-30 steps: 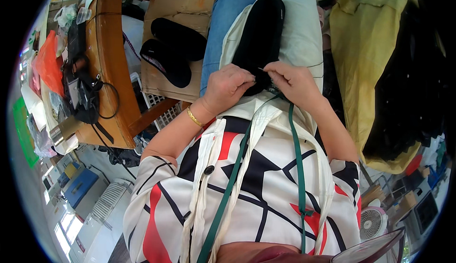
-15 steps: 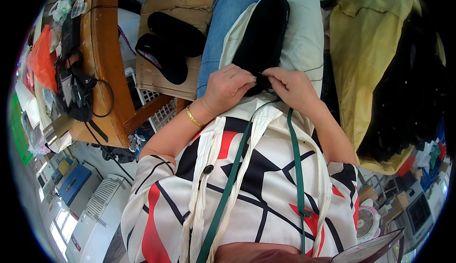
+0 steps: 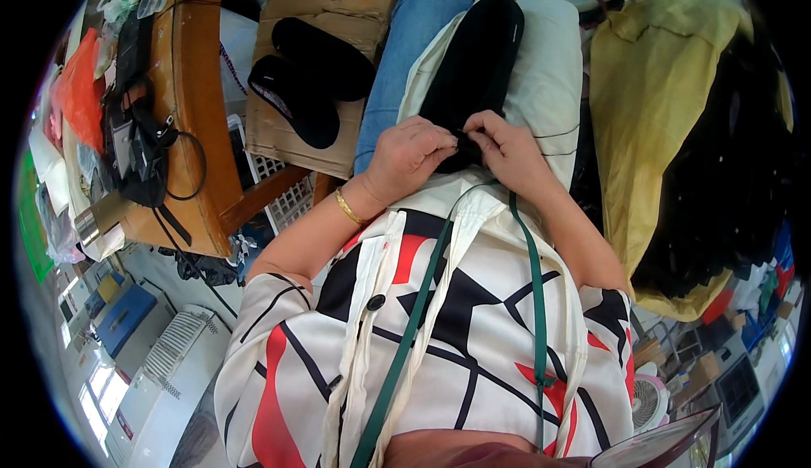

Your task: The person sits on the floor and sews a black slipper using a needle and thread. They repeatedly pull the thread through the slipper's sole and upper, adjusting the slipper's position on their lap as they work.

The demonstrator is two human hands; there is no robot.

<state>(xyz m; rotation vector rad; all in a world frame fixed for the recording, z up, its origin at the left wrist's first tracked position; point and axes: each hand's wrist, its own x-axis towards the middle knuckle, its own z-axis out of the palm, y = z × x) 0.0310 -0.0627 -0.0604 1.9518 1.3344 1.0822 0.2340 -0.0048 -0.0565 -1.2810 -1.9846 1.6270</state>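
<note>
A black cloth shoe (image 3: 477,58) lies lengthwise on my lap, its near end under my fingers. My left hand (image 3: 410,154), with a gold bracelet at the wrist, is closed in a pinch at that near end. Opposite it, my right hand (image 3: 509,154) also pinches, its fingertips almost meeting the left ones. Both grip the shoe's dark edge; any finer thing between the fingertips is too small to make out. Left of my lap, a pair of black shoes (image 3: 296,100) rests on a cardboard box.
The cardboard box (image 3: 266,134) stands beside my left knee, next to a wooden table (image 3: 190,71) with a black device and cords. To the right, a yellow sack (image 3: 655,71) stands against a heap of black pieces (image 3: 718,189). Green straps (image 3: 414,316) hang down my front.
My right hand has drawn slightly in toward my left, and its fingers are bent more closely at the shoe. The whole view has shifted a little.
</note>
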